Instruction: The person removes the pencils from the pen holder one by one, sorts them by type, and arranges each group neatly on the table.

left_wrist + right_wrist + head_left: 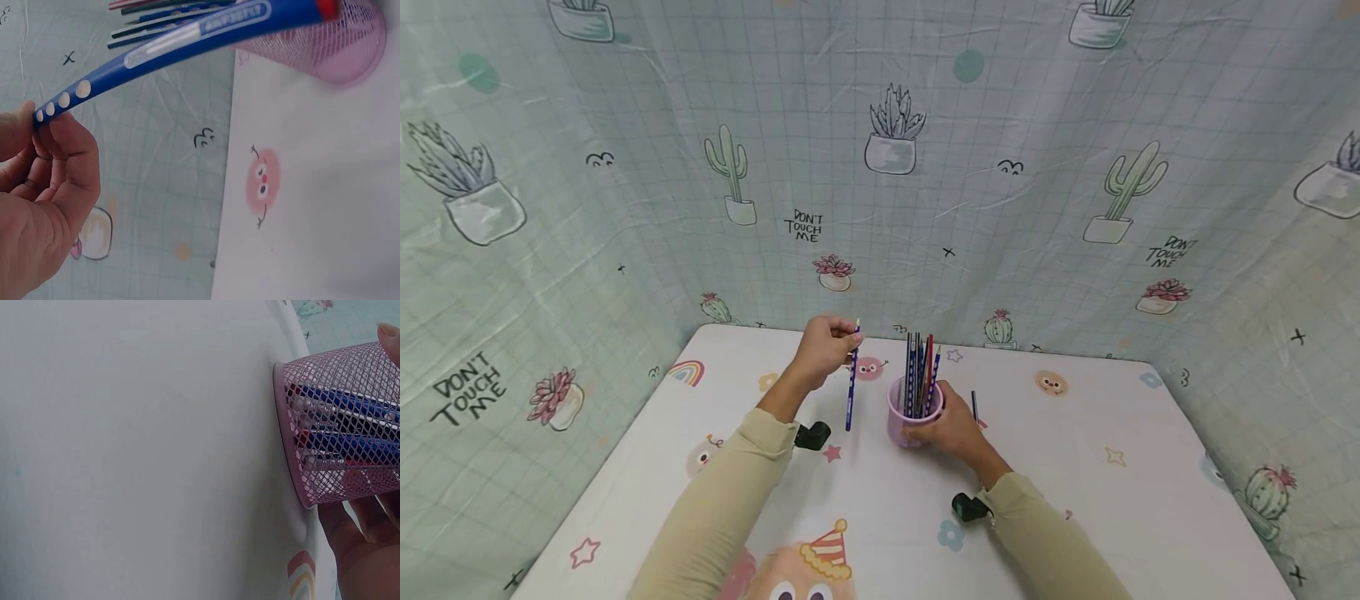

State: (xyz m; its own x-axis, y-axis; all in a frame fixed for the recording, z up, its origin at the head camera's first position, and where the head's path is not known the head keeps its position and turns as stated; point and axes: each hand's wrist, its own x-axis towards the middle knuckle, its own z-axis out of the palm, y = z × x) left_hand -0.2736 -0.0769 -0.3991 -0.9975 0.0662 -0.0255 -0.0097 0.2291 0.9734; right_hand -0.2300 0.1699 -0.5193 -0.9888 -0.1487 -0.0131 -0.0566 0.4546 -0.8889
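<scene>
Between thumb and fingers, my left hand point(826, 348) pinches a blue pencil point(851, 396) with white dots near its upper end. The pencil stands nearly upright, point up; its red-tipped lower end crosses the top of the left wrist view. To its right is a pink mesh pencil cup point(898, 432), which my right hand point(957, 423) grips round its side. Several pencils point(917, 375), mostly dark or blue with one red, stand in the cup. Through the mesh in the right wrist view, their lower ends point(350, 442) show near the cup's base.
A dark pencil point(974, 407) shows just beyond the right hand, partly hidden by it. The white table cover point(1045, 458) carries printed cartoon figures. Behind and on both sides hangs a grid-patterned cloth point(790, 142) with cacti. Black wrist devices point(812, 436) sit at both cuffs.
</scene>
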